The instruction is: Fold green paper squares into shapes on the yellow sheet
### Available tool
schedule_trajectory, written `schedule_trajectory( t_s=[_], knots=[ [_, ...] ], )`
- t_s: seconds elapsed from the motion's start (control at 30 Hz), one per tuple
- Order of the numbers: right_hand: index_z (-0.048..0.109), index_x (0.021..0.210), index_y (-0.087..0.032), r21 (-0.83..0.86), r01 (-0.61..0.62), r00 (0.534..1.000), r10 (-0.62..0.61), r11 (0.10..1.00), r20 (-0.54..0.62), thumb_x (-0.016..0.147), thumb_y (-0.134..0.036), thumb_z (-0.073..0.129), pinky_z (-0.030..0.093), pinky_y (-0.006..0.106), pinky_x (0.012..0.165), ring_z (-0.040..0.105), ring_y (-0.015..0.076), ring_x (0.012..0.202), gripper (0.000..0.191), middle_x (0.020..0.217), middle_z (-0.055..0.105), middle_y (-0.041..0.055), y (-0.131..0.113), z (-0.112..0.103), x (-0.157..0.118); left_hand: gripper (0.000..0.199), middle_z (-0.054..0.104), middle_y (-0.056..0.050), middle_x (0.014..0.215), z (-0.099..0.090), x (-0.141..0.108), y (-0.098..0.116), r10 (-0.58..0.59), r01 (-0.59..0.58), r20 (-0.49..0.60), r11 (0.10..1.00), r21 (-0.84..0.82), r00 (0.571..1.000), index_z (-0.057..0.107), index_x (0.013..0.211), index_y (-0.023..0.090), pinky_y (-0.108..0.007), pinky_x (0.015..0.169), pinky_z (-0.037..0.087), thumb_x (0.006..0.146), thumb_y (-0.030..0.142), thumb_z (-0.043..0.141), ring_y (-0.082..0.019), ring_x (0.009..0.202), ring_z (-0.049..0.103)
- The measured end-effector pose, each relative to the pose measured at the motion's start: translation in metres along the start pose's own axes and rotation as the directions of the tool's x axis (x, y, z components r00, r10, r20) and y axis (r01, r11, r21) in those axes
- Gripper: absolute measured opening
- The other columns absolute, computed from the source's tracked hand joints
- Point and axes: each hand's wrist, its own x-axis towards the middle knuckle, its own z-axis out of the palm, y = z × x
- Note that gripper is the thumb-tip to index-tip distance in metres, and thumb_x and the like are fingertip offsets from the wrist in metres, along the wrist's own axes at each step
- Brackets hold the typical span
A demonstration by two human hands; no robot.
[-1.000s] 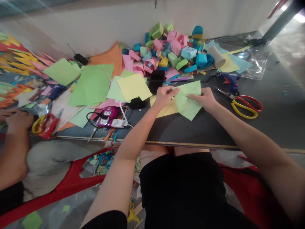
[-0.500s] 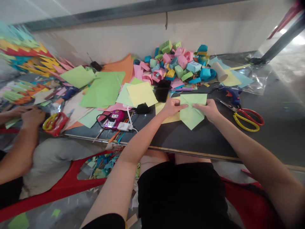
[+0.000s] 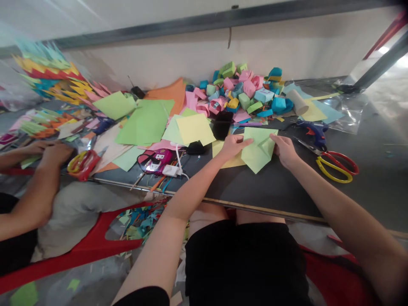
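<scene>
A light green sheet of paper (image 3: 257, 155), folded to a point at its near end, is between my two hands above the dark table. My left hand (image 3: 235, 148) pinches its left edge, the thumb lying over the paper. At the upper right edge, my right hand (image 3: 284, 149) grips the same paper between thumb and fingers. Yellow paper (image 3: 232, 161) lies on the table beneath my left hand. To the right of my right hand rest scissors (image 3: 338, 165) with red and yellow handles, and a blue glue gun (image 3: 314, 131).
Folded colourful paper pieces (image 3: 245, 91) are heaped at the back. Paper sheets (image 3: 146, 121), a pink power strip (image 3: 159, 159) and a black phone (image 3: 222, 125) lie leftward. A cardboard tube (image 3: 298, 102) stands behind the glue gun. At far left are a co-worker's hands (image 3: 57, 152) near other scissors (image 3: 84, 165).
My right thumb has slid from the middle of the green paper out to its upper right edge. My left hand keeps its hold. The whole view has shifted slightly.
</scene>
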Motion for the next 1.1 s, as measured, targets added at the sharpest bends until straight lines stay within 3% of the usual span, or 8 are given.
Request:
schedule_trajectory(
  t_s=[0.13, 0.23, 0.37, 0.47, 0.6, 0.7, 0.8, 1.1],
  knots=[
    [0.07, 0.069, -0.022, -0.11, 0.07, 0.997, -0.073, 0.991, -0.025, 0.056, -0.069, 0.088, 0.057, 0.036, 0.05, 0.062, 0.0188, 0.052, 0.052, 0.065, 0.072, 0.0034, 0.001, -0.004, 0.005, 0.062, 0.03, 0.008, 0.05, 0.0, 0.0, -0.005, -0.022, 0.023, -0.034, 1.0, 0.016, 0.999, 0.041, 0.06, 0.022, -0.026, 0.047, 0.023, 0.082, 0.07, 0.074, -0.008, 0.048, 0.03],
    [0.073, 0.079, -0.021, -0.188, 0.127, 0.99, -0.135, 0.974, -0.031, 0.061, -0.069, 0.084, 0.054, 0.036, 0.051, 0.06, 0.0185, 0.053, 0.052, 0.067, 0.072, 0.0034, 0.004, -0.008, 0.007, 0.038, 0.056, 0.006, 0.058, 0.001, 0.0, -0.007, -0.059, 0.061, -0.033, 0.997, 0.05, 0.998, 0.066, 0.099, 0.02, -0.023, 0.05, 0.036, 0.087, 0.055, 0.076, -0.01, 0.05, 0.049],
    [0.074, 0.106, -0.02, -0.512, 0.17, 0.976, -0.214, 0.842, -0.027, 0.077, -0.057, 0.074, 0.059, 0.044, 0.068, 0.069, 0.027, 0.07, 0.047, 0.073, 0.074, 0.0063, 0.005, -0.011, 0.004, 0.062, 0.074, -0.011, 0.128, -0.004, 0.002, -0.005, -0.006, 0.017, -0.031, 0.934, 0.357, 1.0, 0.054, 0.147, 0.027, -0.038, 0.088, 0.06, 0.09, 0.033, 0.076, -0.025, 0.107, 0.074],
    [0.068, 0.126, -0.018, -0.762, 0.185, 0.951, -0.307, 0.621, -0.019, 0.079, -0.046, 0.075, 0.057, 0.055, 0.09, 0.072, 0.0372, 0.101, 0.055, 0.102, 0.078, 0.0151, 0.002, -0.009, -0.001, 0.048, 0.048, -0.011, 0.164, -0.009, 0.004, -0.004, 0.046, -0.139, 0.173, 0.802, 0.581, 0.984, 0.066, 0.14, 0.026, -0.048, 0.115, 0.051, 0.093, 0.025, 0.071, -0.033, 0.146, 0.054],
    [0.07, 0.127, -0.024, -0.771, 0.444, 0.868, -0.434, 0.457, 0.243, 0.084, -0.049, 0.071, 0.049, 0.057, 0.109, 0.062, 0.0395, 0.13, 0.049, 0.134, 0.071, 0.0158, -0.008, -0.011, -0.01, 0.038, 0.056, -0.008, 0.159, -0.006, 0.004, -0.009, 0.047, -0.343, 0.461, 0.735, 0.585, 0.886, 0.074, 0.13, 0.022, -0.046, 0.125, 0.044, 0.1, 0.013, 0.051, -0.025, 0.146, 0.056],
    [0.076, 0.118, -0.031, -0.588, 0.629, 0.759, -0.238, 0.509, 0.606, 0.078, -0.058, 0.078, 0.055, 0.049, 0.102, 0.072, 0.033, 0.11, 0.048, 0.118, 0.078, 0.0082, -0.013, -0.021, -0.02, 0.042, 0.056, -0.007, 0.158, -0.003, 0.003, -0.009, 0.029, -0.369, 0.506, 0.721, 0.587, 0.862, 0.065, 0.143, 0.022, -0.044, 0.128, 0.039, 0.105, 0.02, 0.047, -0.022, 0.151, 0.05],
    [0.077, 0.122, -0.031, -0.507, 0.661, 0.688, -0.178, 0.553, 0.704, 0.06, -0.065, 0.089, 0.055, 0.049, 0.102, 0.072, 0.0351, 0.114, 0.072, 0.125, 0.077, 0.0095, -0.01, -0.028, -0.028, 0.047, 0.043, -0.006, 0.168, -0.002, 0.001, -0.001, -0.064, -0.359, 0.552, 0.697, 0.621, 0.831, 0.055, 0.153, 0.026, -0.043, 0.132, 0.031, 0.108, 0.033, 0.045, -0.022, 0.159, 0.037],
    [0.082, 0.09, -0.025, -0.51, 0.407, 0.81, -0.041, 0.758, 0.585, 0.076, -0.058, 0.076, 0.055, 0.036, 0.076, 0.072, 0.0225, 0.076, 0.036, 0.084, 0.08, 0.0026, -0.012, -0.027, -0.015, 0.057, 0.016, 0.003, 0.178, 0.001, -0.006, 0.008, -0.289, -0.301, 0.547, 0.595, 0.746, 0.785, 0.029, 0.165, 0.043, -0.065, 0.133, 0.007, 0.109, 0.047, 0.036, -0.033, 0.166, 0.015]
  ],
)
